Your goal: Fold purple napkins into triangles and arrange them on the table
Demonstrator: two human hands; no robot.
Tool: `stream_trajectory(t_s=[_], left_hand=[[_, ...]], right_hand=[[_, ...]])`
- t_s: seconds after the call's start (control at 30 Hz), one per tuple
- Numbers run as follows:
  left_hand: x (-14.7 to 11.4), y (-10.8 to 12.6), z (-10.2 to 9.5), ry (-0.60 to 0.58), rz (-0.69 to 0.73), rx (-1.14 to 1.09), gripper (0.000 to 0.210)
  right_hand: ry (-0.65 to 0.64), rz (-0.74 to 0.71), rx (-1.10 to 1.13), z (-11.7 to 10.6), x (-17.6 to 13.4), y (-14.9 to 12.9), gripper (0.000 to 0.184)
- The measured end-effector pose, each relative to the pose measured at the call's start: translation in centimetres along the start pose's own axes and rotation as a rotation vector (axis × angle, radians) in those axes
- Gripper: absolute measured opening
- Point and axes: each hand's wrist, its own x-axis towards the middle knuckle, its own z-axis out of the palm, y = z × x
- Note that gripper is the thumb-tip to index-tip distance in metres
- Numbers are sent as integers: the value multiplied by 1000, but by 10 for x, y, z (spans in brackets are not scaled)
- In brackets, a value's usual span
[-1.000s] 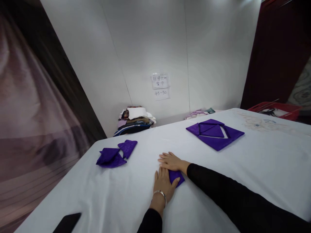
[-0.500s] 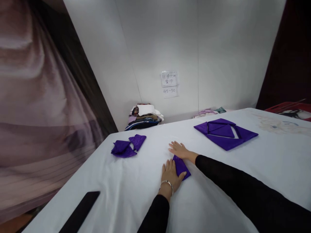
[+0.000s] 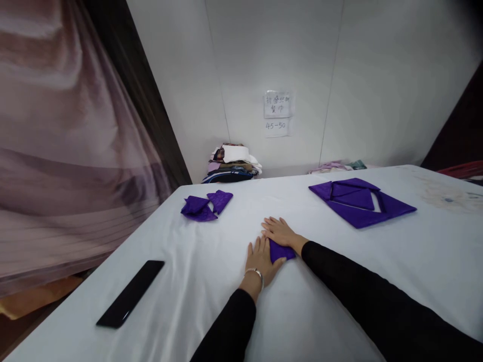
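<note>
A small folded purple cloth napkin [image 3: 279, 252] lies flat on the white tablecloth [image 3: 320, 311], partly covered by both hands. My left hand [image 3: 261, 259], with a silver bangle at the wrist, rests open on its left side, fingers stretched forward and thumb along the near edge. Across the napkin's far edge lies my right hand [image 3: 279, 232], open and flat, its fingers pointing left. The fingertips of the two hands are close together. Black sleeves cover both arms.
Folded purple cloths [image 3: 199, 207] lie at the far left of the table, and a larger purple folded cloth [image 3: 362, 201] at the far right. A flat black object [image 3: 131, 294] lies near left. Behind stand stacked clothes [image 3: 234, 163] and a wall sign [image 3: 278, 111].
The camera view has shifted, bringing more of the black object into sight. My right hand has come nearer to my left, and less of the napkin shows between them.
</note>
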Motion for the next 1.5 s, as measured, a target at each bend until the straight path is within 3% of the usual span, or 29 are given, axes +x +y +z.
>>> stream_trajectory(t_s=[0.27, 0.47, 0.57, 0.7, 0.8, 0.9, 1.0, 1.3, 1.5], left_hand=[[-47, -16, -6, -39, -18, 74, 85], [-87, -40, -8, -66, -41, 105, 81], [-82, -42, -19, -11, -102, 116, 78], [-42, -17, -28, 141, -71, 120, 78], [-12, 8, -21, 100, -24, 84, 82], [-1, 18, -8, 38, -35, 78, 86], [-7, 12, -2, 18, -20, 89, 85], [-50, -15, -7, -34, -66, 82, 84], [-84, -49, -1, -20, -98, 119, 78]], right_hand=[[17, -19, 4, -1, 0, 0, 62], [31, -27, 12, -1, 1, 0, 61], [54, -40, 12, 1, 1, 2, 61], [74, -56, 5, 1, 0, 3, 60], [77, -53, -7, 1, 0, 3, 57], [89, -46, -13, 2, 0, 2, 55], [101, -43, -15, 3, 0, 2, 56], [75, -33, 3, 3, 1, 2, 59], [72, -37, 21, 2, 0, 2, 59]])
